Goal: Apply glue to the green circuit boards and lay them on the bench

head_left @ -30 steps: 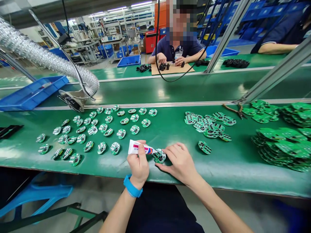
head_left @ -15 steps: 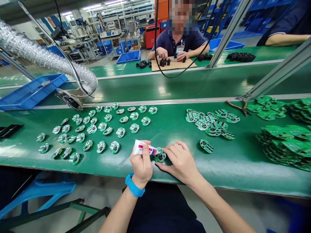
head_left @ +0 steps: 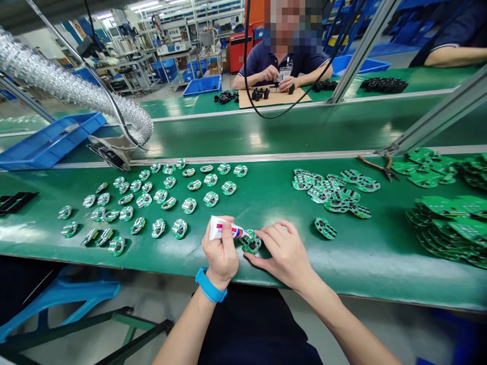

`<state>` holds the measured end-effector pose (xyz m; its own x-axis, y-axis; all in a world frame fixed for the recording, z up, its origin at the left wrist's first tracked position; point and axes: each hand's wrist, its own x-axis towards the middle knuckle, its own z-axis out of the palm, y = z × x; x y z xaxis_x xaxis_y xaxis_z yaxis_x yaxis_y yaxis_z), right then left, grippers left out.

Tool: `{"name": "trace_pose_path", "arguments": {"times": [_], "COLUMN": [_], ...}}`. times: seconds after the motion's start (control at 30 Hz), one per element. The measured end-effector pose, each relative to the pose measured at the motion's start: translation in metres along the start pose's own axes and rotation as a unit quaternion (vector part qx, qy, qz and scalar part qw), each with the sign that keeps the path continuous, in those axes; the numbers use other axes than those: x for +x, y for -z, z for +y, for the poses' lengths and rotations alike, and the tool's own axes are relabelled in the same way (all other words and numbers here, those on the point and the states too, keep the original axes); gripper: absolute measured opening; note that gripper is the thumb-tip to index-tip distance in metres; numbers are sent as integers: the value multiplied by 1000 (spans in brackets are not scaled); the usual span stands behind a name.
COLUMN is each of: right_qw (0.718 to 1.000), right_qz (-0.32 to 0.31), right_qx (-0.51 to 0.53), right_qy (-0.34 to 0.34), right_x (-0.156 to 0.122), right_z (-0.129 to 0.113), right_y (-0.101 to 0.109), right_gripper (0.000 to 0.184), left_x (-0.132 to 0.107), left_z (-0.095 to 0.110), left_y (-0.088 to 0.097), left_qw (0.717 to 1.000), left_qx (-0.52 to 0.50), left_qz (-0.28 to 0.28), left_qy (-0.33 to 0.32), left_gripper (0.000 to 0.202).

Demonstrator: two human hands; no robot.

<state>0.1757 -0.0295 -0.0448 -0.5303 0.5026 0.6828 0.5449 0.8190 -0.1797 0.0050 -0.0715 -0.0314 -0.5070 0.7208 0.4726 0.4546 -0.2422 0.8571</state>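
My left hand (head_left: 220, 253) is closed around a white squeeze tube (head_left: 218, 229) with red and blue print. The tube lies slanted, its nozzle end pointing right, over a small green circuit board (head_left: 251, 242). Thumb and fingers of my right hand (head_left: 283, 253) hold that board by its right edge, close to the bench surface. Whether the nozzle touches the board I cannot tell. To the left, several small round circuit boards (head_left: 179, 229) are spread on the green bench (head_left: 266, 203). One single board (head_left: 325, 228) lies right of my right hand.
A pile of circuit boards (head_left: 331, 191) sits at right centre, with stacked larger green boards (head_left: 452, 228) beyond it. Pliers (head_left: 380, 166) lie near the metal rail. A silver duct (head_left: 76, 83) hangs at left above a blue tray (head_left: 53, 139). A co-worker (head_left: 283, 66) sits opposite.
My hands keep nearly the same grip and place; the tube's nozzle end now shows a little more clearly above the board. Opposite, the co-worker's hand has lifted from the black parts.
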Motion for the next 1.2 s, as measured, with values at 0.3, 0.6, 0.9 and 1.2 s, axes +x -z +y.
{"name": "trace_pose_path", "arguments": {"times": [0.3,0.6,0.9,1.2], "right_qw": [1000,1000,1000,1000], "right_qz": [5,8,13,23], "right_qx": [6,11,10,11], "right_qy": [0,-10,-15,-7], "right_x": [0,1,1,2], "right_z": [0,0,0,-1], "right_y": [1,3,4,4], "right_gripper": [27,27,25,26], "left_x": [2,-7,-13,-3], "left_z": [-1,8,3,1], "left_y": [-2,6,8,9], "left_qw": [1000,999,999,999], "left_qx": [13,-19,-21,8], "left_qz": [18,41,22,37], "left_qy": [2,1,17,-5], "left_gripper": [42,36,36,38]}}
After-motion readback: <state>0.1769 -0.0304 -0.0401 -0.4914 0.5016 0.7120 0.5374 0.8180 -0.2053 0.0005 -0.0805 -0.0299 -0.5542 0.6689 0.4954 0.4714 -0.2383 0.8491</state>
